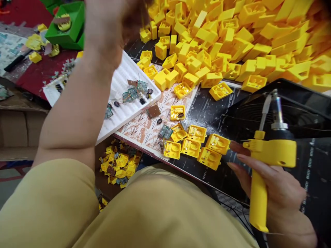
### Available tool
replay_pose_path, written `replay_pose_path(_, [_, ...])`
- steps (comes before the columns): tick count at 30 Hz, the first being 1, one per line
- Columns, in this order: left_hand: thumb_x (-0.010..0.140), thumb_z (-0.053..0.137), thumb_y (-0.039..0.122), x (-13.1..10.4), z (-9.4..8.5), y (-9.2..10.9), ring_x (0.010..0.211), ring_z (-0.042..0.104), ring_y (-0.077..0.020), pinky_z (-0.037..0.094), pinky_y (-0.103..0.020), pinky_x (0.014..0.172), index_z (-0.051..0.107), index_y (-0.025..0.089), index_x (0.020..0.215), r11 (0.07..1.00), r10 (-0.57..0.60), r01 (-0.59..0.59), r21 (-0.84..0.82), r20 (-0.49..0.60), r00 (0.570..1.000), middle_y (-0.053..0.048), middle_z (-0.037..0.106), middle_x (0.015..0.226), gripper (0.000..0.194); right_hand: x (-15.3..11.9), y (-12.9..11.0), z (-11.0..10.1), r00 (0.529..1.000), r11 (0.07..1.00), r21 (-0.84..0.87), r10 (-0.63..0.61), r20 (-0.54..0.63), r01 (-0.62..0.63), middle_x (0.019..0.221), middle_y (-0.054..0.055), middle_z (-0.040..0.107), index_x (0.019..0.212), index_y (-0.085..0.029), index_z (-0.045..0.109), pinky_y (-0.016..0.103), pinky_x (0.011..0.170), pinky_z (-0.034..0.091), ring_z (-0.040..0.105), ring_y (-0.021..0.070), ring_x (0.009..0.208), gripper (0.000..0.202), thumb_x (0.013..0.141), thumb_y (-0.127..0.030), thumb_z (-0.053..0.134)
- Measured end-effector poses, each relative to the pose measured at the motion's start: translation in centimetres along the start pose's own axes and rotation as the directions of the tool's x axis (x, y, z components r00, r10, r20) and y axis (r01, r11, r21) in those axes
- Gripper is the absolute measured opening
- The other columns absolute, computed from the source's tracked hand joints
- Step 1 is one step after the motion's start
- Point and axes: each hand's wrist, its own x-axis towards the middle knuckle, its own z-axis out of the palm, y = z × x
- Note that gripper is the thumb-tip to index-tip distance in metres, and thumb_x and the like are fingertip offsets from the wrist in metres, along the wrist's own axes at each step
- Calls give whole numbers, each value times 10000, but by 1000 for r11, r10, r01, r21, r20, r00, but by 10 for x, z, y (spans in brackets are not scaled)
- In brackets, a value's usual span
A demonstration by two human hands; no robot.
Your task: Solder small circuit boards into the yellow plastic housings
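Note:
My right hand (281,189) holds a yellow soldering gun (260,193) by its handle, the metal tip pointing up. The fingertips of that hand reach left to the edge of an open yellow plastic case (218,144). Beside it, several more open cases (191,147) sit in a cluster, with small parts inside. My left hand (111,24) is stretched out at the top, near the pile of yellow cases (201,41). It is blurred and partly cut off by the frame, so its fingers and anything in them cannot be made out.
Under my left arm lies a white foam tray (124,113) with green circuit boards (131,93) and small black speakers. A green bin (69,31) stands at the upper left. Below the table edge, a box holds yellow pieces (120,165). A black fan-like unit (305,103) stands right.

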Motion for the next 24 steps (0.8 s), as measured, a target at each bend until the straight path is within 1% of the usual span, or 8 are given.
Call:
replay_pose_path(2, [620, 804, 584, -15, 35, 17, 557, 524, -67, 420, -241, 528, 542, 169, 725, 908, -284, 253, -334, -47, 958, 35, 573, 619, 502, 1, -1, -2, 1000, 999, 42, 23, -16, -23, 949, 4, 728, 1263, -271, 551, 213, 589, 535, 703, 150, 778, 419, 874, -152, 652])
replay_pose_path(4, [653, 826, 413, -33, 73, 35, 560, 570, -87, 438, -239, 518, 590, 123, 702, 790, -362, 447, -419, 270, 892, -13, 611, 635, 377, 6, -5, -5, 998, 988, 137, 68, -14, -65, 1025, 23, 717, 1210, -266, 566, 225, 679, 568, 705, 166, 861, 394, 850, -160, 683])
replay_pose_path(7, [777, 713, 275, -55, 121, 60, 468, 504, -55, 382, -205, 465, 568, 130, 711, 664, -311, 614, -427, 589, 746, 15, 581, 587, 216, 21, -18, -9, 991, 909, 397, 137, 2, -127, 1175, 107, 664, 1206, -220, 521, 355, 941, 559, 647, 240, 1089, 535, 755, -310, 795])
replay_pose_path(9, [776, 691, 198, -63, 138, 73, 500, 517, -51, 398, -192, 489, 573, 128, 726, 670, -241, 603, -434, 641, 729, 23, 583, 605, 145, 30, -27, -8, 982, 850, 499, 190, 10, -169, 1210, 150, 638, 1203, -185, 497, 384, 995, 531, 620, 255, 1141, 583, 741, -378, 797])
replay_pose_path(13, [731, 736, 177, -70, 142, 83, 680, 605, -70, 487, -183, 622, 623, 125, 860, 665, -186, 553, -502, 606, 773, -4, 646, 767, 180, 37, -34, -3, 949, 853, 460, 310, -64, -247, 951, 33, 692, 1084, -176, 530, 174, 773, 568, 699, 123, 827, 393, 782, -227, 776])
replay_pose_path(18, [732, 776, 275, -82, 131, 77, 777, 692, -120, 567, -278, 764, 585, 173, 1187, 416, -245, 662, -623, 625, 742, -93, 668, 1134, 504, 25, -32, -5, 910, 860, 466, 346, -231, -208, 870, 14, 696, 1020, -184, 562, 234, 700, 596, 698, 142, 737, 399, 714, -148, 816])
replay_pose_path(21, [751, 763, 305, -89, 134, 82, 929, 702, -172, 544, -318, 878, 674, 145, 1071, 439, -231, 690, -576, 669, 706, -95, 712, 1098, 369, 16, -34, -7, 921, 916, 357, 287, -264, -184, 872, 1, 710, 1082, -208, 570, 264, 675, 609, 702, 163, 722, 494, 675, -134, 839])
replay_pose_path(24, [744, 765, 366, -92, 145, 94, 1004, 684, -178, 521, -319, 924, 716, 149, 926, 461, -296, 638, -617, 571, 766, -64, 744, 1018, 288, 10, -37, -4, 945, 943, 299, 224, -238, -148, 906, -19, 714, 1176, -243, 539, 265, 700, 616, 709, 166, 762, 531, 727, -139, 803])
